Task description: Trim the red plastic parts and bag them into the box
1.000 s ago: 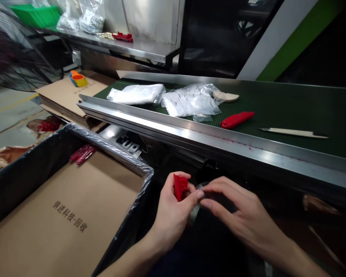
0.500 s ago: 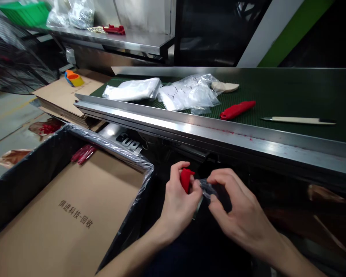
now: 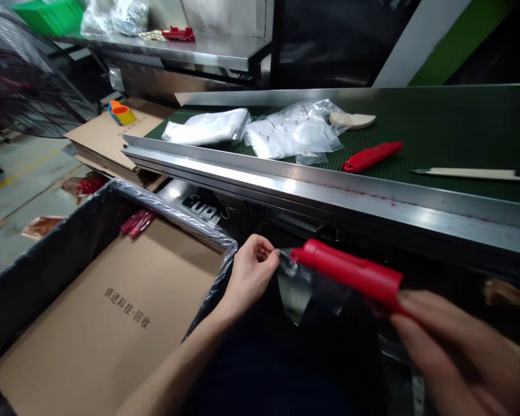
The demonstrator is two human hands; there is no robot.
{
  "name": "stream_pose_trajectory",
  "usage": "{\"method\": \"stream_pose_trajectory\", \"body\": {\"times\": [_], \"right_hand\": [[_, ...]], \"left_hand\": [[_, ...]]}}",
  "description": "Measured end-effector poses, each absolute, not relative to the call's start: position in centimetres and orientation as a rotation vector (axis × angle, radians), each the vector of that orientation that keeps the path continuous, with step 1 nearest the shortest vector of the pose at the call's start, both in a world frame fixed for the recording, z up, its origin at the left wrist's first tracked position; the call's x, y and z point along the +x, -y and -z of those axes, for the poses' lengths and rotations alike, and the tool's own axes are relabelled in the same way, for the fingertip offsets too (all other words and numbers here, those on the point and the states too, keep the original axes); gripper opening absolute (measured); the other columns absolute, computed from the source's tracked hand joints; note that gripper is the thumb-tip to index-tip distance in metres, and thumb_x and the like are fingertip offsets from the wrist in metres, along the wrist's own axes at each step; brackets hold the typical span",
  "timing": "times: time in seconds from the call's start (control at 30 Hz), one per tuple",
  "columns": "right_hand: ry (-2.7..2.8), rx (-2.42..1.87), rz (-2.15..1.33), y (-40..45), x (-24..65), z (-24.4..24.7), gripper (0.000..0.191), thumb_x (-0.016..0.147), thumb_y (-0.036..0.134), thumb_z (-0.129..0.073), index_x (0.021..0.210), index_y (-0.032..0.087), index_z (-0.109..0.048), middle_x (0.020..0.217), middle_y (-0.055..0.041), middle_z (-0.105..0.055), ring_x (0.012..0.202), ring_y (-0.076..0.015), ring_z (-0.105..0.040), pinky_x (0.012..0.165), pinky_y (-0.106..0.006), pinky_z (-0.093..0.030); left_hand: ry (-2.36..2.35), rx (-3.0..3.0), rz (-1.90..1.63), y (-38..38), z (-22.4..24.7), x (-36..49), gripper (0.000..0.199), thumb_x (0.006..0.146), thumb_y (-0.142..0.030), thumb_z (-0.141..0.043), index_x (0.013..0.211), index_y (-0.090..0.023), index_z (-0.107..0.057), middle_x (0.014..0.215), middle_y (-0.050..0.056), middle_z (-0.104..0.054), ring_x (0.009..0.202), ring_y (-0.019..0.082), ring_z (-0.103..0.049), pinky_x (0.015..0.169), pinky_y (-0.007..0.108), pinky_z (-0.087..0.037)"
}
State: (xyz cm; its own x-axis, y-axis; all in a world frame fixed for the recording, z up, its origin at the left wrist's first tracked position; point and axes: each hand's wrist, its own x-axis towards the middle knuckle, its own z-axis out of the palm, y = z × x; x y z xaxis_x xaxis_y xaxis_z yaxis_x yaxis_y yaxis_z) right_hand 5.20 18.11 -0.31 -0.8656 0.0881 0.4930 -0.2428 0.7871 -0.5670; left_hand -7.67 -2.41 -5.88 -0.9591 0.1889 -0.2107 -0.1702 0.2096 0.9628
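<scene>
My left hand (image 3: 253,268) pinches the edge of a clear plastic bag (image 3: 297,294) in front of the conveyor's metal rail. My right hand (image 3: 455,341), blurred at the lower right, grips the near end of a red plastic handle (image 3: 351,268). The handle's narrow tip, with a small hole, points left at the bag, close to my left fingertips. Whether the tip is inside the bag is unclear. On the green belt beyond lie a second red handle (image 3: 372,157) and a pen-like tool (image 3: 472,173).
A black-lined box (image 3: 47,248) holding cardboard and wrapped red pieces is at left. Plastic bags (image 3: 292,133) and a beige piece (image 3: 353,121) lie on the belt. Behind the box are stacked cardboard (image 3: 99,136) and a tape roll (image 3: 123,114). A fan (image 3: 21,75) stands far left.
My right hand has moved right and toward me, from the clear plastic to the red handle. The red piece earlier in my left hand is gone from it; that hand now pinches the bag.
</scene>
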Motion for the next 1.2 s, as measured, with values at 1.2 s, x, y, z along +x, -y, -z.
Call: {"method": "stream_pose_trajectory", "body": {"times": [1.2], "right_hand": [[2.594, 1.016, -0.402, -17.0, 2.9, 5.4, 0.04, 0.088, 0.006, -0.041, 0.122, 0.01, -0.061, 0.118, -0.0129, -0.065, 0.104, -0.0271, -0.059, 0.078, -0.038, -0.052]], "left_hand": [[-2.262, 0.283, -1.837, 4.0, 4.4, -2.4, 0.017, 0.096, -0.022, -0.048, 0.086, -0.017, -0.061, 0.09, 0.004, -0.056, 0.084, 0.015, -0.053, 0.078, 0.028, -0.043]]}}
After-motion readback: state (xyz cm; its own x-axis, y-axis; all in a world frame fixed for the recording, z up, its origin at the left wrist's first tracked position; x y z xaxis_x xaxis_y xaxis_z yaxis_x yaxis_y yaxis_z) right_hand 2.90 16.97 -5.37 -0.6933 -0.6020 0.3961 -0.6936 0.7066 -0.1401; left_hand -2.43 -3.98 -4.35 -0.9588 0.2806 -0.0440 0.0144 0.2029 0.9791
